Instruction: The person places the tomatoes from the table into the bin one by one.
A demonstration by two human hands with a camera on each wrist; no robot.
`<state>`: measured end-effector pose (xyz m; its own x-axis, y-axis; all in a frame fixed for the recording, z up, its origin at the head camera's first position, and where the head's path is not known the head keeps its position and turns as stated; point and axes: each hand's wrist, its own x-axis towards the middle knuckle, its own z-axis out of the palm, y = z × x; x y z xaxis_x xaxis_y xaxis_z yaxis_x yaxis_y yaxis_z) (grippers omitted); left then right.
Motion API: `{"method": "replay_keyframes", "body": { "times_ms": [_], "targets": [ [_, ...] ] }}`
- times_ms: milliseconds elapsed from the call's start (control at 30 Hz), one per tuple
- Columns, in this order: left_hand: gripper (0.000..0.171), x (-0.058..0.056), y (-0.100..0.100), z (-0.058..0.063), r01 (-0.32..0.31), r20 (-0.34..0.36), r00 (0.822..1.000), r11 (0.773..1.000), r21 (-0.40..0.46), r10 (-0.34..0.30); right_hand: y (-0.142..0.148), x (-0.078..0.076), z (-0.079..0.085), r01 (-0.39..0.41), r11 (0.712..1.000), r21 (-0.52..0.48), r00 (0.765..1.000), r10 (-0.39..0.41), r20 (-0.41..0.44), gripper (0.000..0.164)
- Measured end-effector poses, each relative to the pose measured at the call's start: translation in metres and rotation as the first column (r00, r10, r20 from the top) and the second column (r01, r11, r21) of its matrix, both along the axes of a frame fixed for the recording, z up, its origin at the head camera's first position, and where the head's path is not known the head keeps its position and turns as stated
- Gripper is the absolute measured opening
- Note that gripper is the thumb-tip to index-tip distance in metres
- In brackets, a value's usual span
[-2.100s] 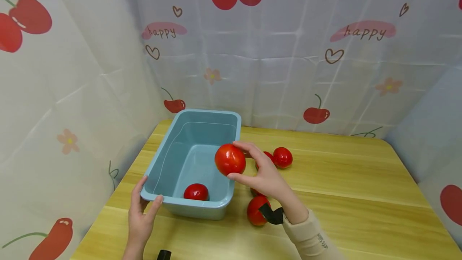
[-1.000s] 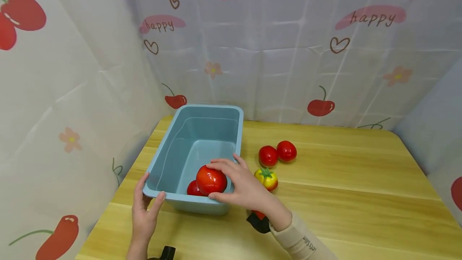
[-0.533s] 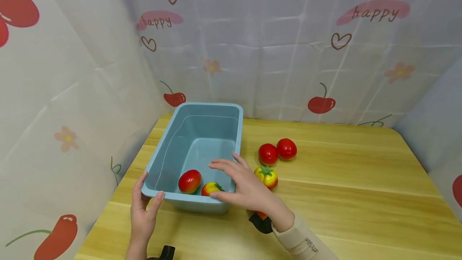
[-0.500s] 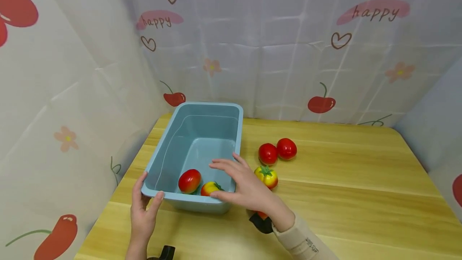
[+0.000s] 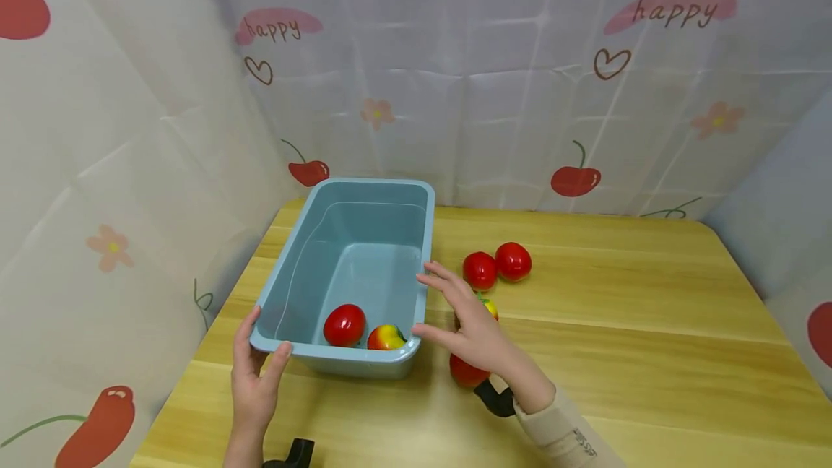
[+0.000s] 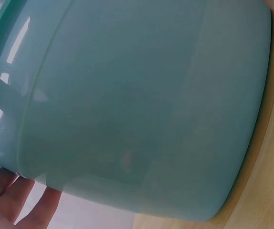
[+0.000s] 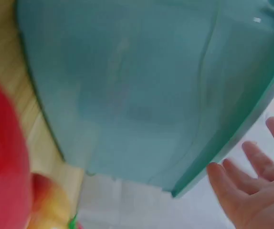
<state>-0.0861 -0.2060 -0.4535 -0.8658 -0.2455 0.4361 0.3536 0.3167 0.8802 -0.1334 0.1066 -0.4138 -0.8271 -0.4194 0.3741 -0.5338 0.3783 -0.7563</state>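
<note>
A light blue plastic tub stands on the wooden table. Inside it at the near end lie a red tomato and a red-and-yellow tomato. My left hand grips the tub's near left corner, thumb on the rim; the tub's outer wall fills the left wrist view. My right hand hovers open just right of the tub, fingers spread, holding nothing. Under it lie a yellow-red tomato and a red tomato, both partly hidden. The right wrist view shows the tub's wall and the spread fingers.
Two more red tomatoes sit side by side on the table beyond my right hand. Cherry-print fabric walls enclose the table at the back and both sides. The bare wood stretches to the right.
My right hand lowered a red tomato into the tub, released it beside the one inside, then drew back out to the right, open. The left hand kept its hold on the tub corner.
</note>
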Motion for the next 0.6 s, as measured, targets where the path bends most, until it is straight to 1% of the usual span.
{"method": "replay_keyframes", "body": {
  "times_ms": [133, 333, 467, 600],
  "targets": [
    [0.067, 0.000, 0.000, 0.000, -0.008, 0.018, 1.000, 1.000, 0.011, 0.008, 0.016, -0.003, -0.009, 0.053, 0.999, 0.004, 0.999, -0.053, 0.008, 0.061],
    [0.067, 0.001, -0.001, -0.002, -0.013, 0.034, 0.999, 1.000, 0.026, 0.012, 0.040, -0.006, -0.019, 0.138, 0.990, 0.033, 0.988, -0.140, 0.064, 0.056],
    [0.067, 0.001, -0.001, -0.002, -0.018, 0.049, 0.999, 0.999, 0.031, 0.016, 0.055, -0.008, -0.026, 0.194, 0.980, 0.053, 0.976, -0.198, 0.089, 0.057],
    [0.066, 0.001, -0.002, -0.002, -0.033, 0.069, 0.997, 0.999, 0.026, 0.031, 0.066, -0.011, -0.036, 0.223, 0.972, 0.074, 0.967, -0.230, 0.108, 0.060]
  ]
}}
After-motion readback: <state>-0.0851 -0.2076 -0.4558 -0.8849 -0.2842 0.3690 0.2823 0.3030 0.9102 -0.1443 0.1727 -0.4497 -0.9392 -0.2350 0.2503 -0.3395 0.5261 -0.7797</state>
